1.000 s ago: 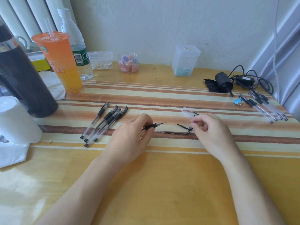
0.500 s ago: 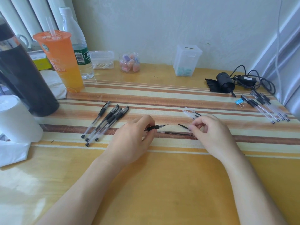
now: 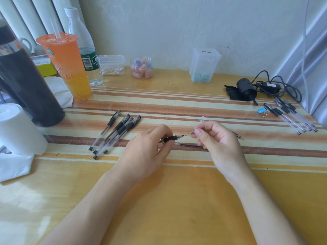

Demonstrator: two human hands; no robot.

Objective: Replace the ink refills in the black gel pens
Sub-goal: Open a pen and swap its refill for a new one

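- My left hand [image 3: 148, 149] pinches a pen [image 3: 172, 138] by its black grip, the tip pointing right.
- My right hand [image 3: 215, 138] holds a small grey tip piece [image 3: 192, 132] between thumb and forefinger, just beside the pen tip.
- A loose refill [image 3: 190, 145] lies on the striped table [image 3: 177, 200] under both hands.
- Four capped pens [image 3: 115, 134] lie left of them.

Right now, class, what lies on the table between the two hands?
In the head view, a loose ink refill lies flat on the striped table, running from below the left hand to under the right hand.
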